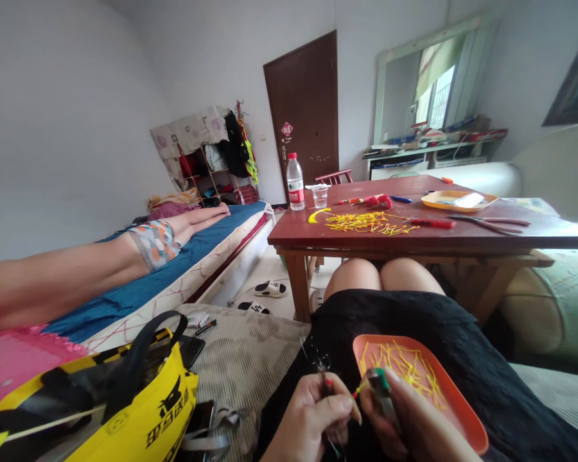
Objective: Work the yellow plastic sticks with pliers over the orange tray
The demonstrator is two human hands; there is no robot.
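Down in front of my lap, my left hand [318, 410] is closed on a thin dark metal tool [322, 362], possibly small scissors. A small red bit shows beside its thumb. Between my two hands, fingertips meet at a short yellow cord [359, 389] with a red end. My right hand [399, 410] is wrapped around a lighter [383, 388] with a green top; no flame is visible. An orange tray [462, 423] rests on my lap behind the right hand, holding loose yellow cords [409, 366].
A red-brown table [308, 234] ahead carries yellow cords [361, 221], a bottle [295, 183], a plastic cup [320, 196], pliers [491, 221] and a yellow tray [428, 199]. At left stand a yellow bag [164, 398] and a bed [221, 256] with a person lying on it.
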